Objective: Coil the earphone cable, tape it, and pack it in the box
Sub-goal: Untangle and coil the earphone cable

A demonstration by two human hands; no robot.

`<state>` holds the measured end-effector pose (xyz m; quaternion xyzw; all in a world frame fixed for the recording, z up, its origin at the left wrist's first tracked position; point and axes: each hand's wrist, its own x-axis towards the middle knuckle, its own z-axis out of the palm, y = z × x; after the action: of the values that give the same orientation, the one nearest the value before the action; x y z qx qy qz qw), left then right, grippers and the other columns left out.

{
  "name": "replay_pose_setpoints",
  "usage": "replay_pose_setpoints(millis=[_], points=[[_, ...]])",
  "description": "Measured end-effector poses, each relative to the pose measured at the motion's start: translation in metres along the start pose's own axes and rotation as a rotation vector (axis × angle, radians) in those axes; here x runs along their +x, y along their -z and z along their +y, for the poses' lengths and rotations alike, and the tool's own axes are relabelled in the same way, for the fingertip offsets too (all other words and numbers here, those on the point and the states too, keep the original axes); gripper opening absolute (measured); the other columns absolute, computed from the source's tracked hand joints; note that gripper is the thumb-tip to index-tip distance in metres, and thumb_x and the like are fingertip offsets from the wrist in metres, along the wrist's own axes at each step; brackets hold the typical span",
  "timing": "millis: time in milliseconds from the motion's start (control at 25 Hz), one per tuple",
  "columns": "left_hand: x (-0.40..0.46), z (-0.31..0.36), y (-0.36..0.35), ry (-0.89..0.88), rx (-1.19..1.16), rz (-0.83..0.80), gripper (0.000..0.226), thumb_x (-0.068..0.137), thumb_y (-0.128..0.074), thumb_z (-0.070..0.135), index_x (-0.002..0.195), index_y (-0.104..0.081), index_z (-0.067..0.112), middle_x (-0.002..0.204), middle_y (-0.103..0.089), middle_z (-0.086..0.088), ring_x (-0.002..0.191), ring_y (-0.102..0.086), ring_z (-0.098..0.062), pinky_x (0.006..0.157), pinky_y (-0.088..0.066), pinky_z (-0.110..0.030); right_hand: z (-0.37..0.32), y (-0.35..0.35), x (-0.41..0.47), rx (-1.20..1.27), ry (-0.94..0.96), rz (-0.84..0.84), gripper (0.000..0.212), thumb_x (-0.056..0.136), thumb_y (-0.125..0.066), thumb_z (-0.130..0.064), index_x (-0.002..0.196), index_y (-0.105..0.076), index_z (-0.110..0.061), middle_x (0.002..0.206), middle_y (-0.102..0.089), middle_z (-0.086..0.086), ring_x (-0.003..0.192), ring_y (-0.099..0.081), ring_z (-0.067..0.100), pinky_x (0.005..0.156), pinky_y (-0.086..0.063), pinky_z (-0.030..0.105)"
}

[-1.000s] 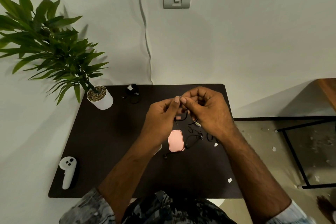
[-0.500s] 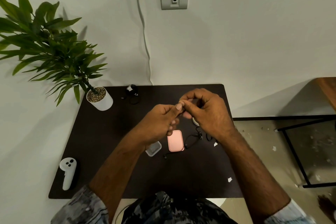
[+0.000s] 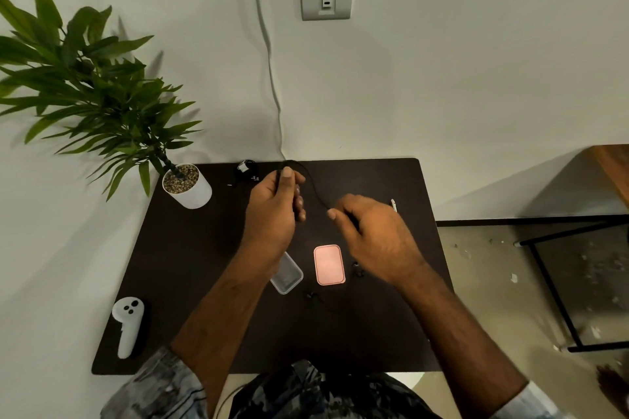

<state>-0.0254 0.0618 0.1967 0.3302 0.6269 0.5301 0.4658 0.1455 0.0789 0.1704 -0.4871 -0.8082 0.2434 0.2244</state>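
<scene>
Left hand and right hand each pinch the thin black earphone cable, fingers curled, above the dark tabletop near its far edge.

Things spread on a table against the wall.
Potted plant at the table's upper left, controller lower left; box left of its lid at centre, both hands above them.

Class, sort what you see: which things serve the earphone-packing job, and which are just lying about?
Job: left hand, right hand, earphone cable, clear box, pink lid.

Lying about: potted plant, white controller, black gadget.
</scene>
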Motion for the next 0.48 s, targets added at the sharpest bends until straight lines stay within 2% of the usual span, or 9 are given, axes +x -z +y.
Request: replay_pose_setpoints(millis=[80, 200, 320, 400, 480], points=[[0.000, -0.005, -0.003, -0.113, 0.196, 0.028, 0.033, 0.110, -0.041, 0.030, 0.097, -0.066, 0.013, 0.082, -0.067, 0.001, 0.073, -0.064, -0.007, 0.067, -0.055, -0.024, -0.008, -0.001, 0.000, -0.082, 0.090, -0.117, 0.025, 0.108, -0.048, -0.041, 0.111, -0.067, -0.025, 0.094, -0.063, -0.007, 0.085, -0.060, 0.011, 0.077, -0.056, 0.039], [-0.001, -0.010, -0.007, -0.213, 0.430, 0.008, 0.031, 0.110, -0.039, 0.031, 0.099, -0.064, 0.016, 0.094, -0.070, 0.000, 0.087, -0.066, -0.007, 0.078, -0.054, -0.025, -0.017, 0.001, -0.001, -0.136, 0.204, -0.216, 0.027, 0.108, -0.048, -0.033, 0.125, -0.066, -0.024, 0.110, -0.064, -0.001, 0.095, -0.064, 0.016, 0.083, -0.058, 0.040], [-0.003, -0.010, -0.011, -0.163, 0.448, 0.015, 0.033, 0.110, -0.037, 0.034, 0.103, -0.061, 0.014, 0.093, -0.066, -0.004, 0.082, -0.064, -0.007, 0.071, -0.051, -0.023, -0.019, 0.003, -0.002, -0.096, 0.299, -0.222, 0.031, 0.106, -0.051, -0.024, 0.131, -0.068, -0.021, 0.134, -0.067, 0.000, 0.118, -0.066, 0.017, 0.096, -0.060, 0.038], [-0.004, -0.007, -0.013, -0.107, 0.357, 0.025, 0.038, 0.110, -0.035, 0.036, 0.104, -0.060, 0.009, 0.082, -0.064, -0.001, 0.066, -0.059, -0.001, 0.059, -0.048, -0.015, -0.021, 0.004, -0.002, -0.100, 0.320, -0.216, 0.024, 0.104, -0.055, -0.023, 0.120, -0.073, -0.023, 0.122, -0.071, -0.003, 0.108, -0.069, 0.015, 0.088, -0.062, 0.040], [-0.005, -0.005, -0.014, -0.077, 0.261, 0.008, 0.038, 0.110, -0.035, 0.038, 0.102, -0.056, 0.007, 0.076, -0.061, 0.001, 0.055, -0.055, 0.001, 0.053, -0.046, -0.014, -0.022, 0.003, -0.003, -0.089, 0.316, -0.187, 0.017, 0.103, -0.059, -0.025, 0.108, -0.075, -0.023, 0.103, -0.071, -0.004, 0.092, -0.068, 0.015, 0.077, -0.061, 0.040]])
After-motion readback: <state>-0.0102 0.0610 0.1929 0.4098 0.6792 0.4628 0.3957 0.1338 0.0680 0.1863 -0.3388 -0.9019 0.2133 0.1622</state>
